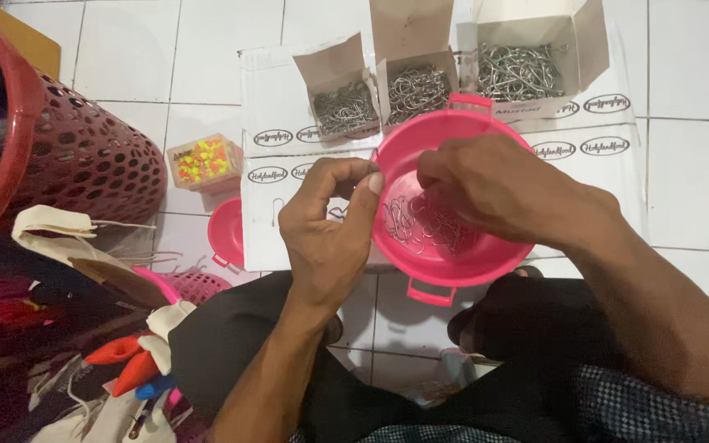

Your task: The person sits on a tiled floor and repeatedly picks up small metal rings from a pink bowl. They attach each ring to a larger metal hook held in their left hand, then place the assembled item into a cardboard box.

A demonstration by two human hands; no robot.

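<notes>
Your pink bowl (486, 246) sits upright on the white cardboard sheet (272, 131), a loose tangle of metal hooks (420, 226) lying in its bottom.

Both forearms are bare from the wrists up to where they leave the picture; no sleeve, watch, ring or bracelet shows on either one. The left hand (327, 226) has short, plain nails, one thumbnail catching the light. The right hand (494, 190) shows its knuckles and the back of the hand, also without jewellery or glove. Below the hands, the person's legs are covered in black fabric, loose and matte, with soft folds. Under the right forearm, at the bottom edge, lies a strip of dark cloth with a small, pale checked or diamond pattern, grey-blue on black.
</notes>
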